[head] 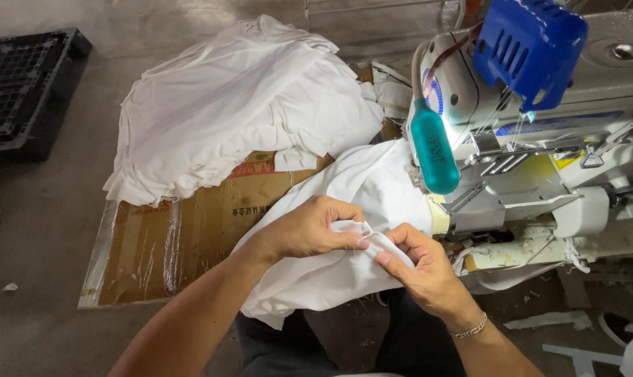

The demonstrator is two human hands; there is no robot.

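I see my left hand [309,229] and my right hand [418,269] close together, right in front of me, just below the sewing machine [540,139]. Both hands pinch the same small fold of the white cloth [358,188]. My left thumb and fingers squeeze the edge from the left, and my right fingertips press the fold from the right, so the two hands almost touch. The cloth lies over my lap, and its top part runs up to the machine, beside the teal handle [434,150] that hangs there. To do this bit well, I think I should keep the fold flat and even, with both edges lined up, and hold it tight so it does not slip open. I should keep my fingers at the very edge of the fold. I should also keep them away from the needle part, which I cannot see well from here. To the left, a big pile of white cloth [240,105] rests on a flat cardboard box [191,230] on the floor. A black plastic crate [23,84] sits far off in the corner.
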